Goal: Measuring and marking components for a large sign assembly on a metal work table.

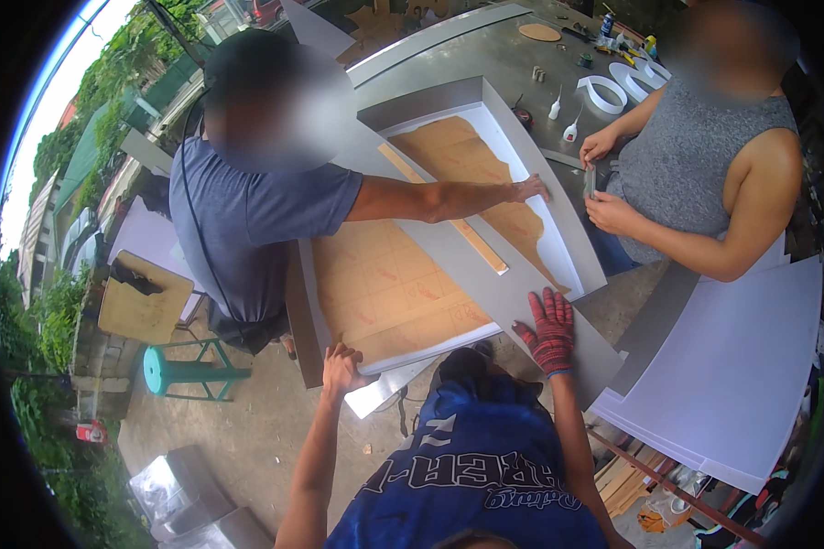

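Observation:
A large, shallow grey tray-like frame (572, 233) with white inner edges is lined with brown paper (384, 274). Diagonally across it lies a long grey board (467, 274), and a narrow brown strip (481, 245) rests on that board. My left hand (341, 369) is bare and closed around the near left corner of the frame. On the near end of the grey board, my right hand (549, 336), in a red and black striped glove, lies flat with its fingers spread. A person's hand (527, 188) at left reaches across to the frame's far right side.
At right, another person's hands (602, 203) hold a small grey piece. Behind is a dark worktable (485, 64) with white bottles (555, 108) and curled white strips (604, 94). White sheets (732, 357) stand at right. A green stool (192, 368) and wrapped bundles (178, 494) are at left.

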`<state>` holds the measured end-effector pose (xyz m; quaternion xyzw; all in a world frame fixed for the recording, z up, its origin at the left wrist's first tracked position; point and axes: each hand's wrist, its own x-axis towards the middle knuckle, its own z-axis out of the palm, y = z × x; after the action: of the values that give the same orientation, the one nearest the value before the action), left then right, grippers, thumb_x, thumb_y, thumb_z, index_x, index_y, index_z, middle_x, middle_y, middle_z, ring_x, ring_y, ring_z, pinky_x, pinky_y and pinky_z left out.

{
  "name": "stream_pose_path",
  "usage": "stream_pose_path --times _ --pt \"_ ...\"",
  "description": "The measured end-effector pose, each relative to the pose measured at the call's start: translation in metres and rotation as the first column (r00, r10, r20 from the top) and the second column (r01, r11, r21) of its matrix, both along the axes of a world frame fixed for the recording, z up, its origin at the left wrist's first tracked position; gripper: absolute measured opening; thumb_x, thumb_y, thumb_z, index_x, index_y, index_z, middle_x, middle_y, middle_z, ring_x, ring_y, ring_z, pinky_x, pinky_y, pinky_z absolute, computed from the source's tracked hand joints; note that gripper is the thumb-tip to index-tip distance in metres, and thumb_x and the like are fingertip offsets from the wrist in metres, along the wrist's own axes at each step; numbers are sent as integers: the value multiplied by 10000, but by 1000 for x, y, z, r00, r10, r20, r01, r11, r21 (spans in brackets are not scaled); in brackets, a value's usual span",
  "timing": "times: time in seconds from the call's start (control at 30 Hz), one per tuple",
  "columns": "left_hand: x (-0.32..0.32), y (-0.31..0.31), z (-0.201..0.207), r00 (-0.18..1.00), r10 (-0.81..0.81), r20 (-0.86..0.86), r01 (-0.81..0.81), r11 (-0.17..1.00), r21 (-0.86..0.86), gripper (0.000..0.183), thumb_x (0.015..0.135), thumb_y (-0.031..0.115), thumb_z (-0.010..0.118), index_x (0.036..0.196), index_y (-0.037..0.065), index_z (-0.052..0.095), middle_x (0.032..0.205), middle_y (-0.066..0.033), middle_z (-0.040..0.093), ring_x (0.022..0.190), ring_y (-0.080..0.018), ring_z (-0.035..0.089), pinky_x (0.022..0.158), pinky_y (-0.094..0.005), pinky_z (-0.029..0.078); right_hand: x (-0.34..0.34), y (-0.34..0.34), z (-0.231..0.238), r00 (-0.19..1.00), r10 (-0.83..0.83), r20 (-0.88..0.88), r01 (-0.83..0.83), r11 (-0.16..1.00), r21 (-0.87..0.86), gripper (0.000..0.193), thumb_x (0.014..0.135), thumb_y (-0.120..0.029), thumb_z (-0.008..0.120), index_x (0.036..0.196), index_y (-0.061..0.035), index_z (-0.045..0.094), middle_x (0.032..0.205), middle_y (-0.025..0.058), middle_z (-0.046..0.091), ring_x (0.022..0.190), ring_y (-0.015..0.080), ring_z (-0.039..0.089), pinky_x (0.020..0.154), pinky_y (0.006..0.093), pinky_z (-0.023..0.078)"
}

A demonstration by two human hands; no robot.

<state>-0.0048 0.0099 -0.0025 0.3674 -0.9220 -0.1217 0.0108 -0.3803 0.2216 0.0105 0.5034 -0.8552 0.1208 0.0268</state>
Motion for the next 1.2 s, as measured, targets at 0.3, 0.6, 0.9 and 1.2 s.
stream_pose_path --times 0.3,0.6,0.9,1.2 --pt "-9 3 13 1000 6 10 -6 1000 25 410 513 408 770 732 77 668 801 -74 659 926 -239 570 894 -414 396 -16 11 -8 995 -85 -43 87 996 36 694 817 -516 561 1366 -127 392 1427 153 341 1321 348 304 1100 491 188" --pt "-5 0 6 999 -27 -18 27 1000 -9 394 497 396 778 701 77 670 761 -74 660 878 -225 572 834 -357 397 4 11 -6 996 34 -80 -29 998 63 663 855 -464 519 1353 -46 386 1409 235 332 1325 413 276 1110 533 158" --pt "-6 0 10 1000 -9 17 9 1000 21 374 503 377 779 703 88 650 785 -62 655 922 -232 573 841 -387 406 9 12 -4 996 79 -43 -75 994 81 684 849 -467 527 1375 -62 362 1435 225 299 1344 399 249 1117 523 141" --pt "-12 -18 9 967 -60 249 -149 659 737 515 627 413 752 1002 73 657 951 -111 665 1085 -266 543 924 -368 413 -11 0 11 981 187 51 -190 979 74 731 811 -485 574 1374 -68 365 1436 213 303 1343 389 257 1119 514 136"
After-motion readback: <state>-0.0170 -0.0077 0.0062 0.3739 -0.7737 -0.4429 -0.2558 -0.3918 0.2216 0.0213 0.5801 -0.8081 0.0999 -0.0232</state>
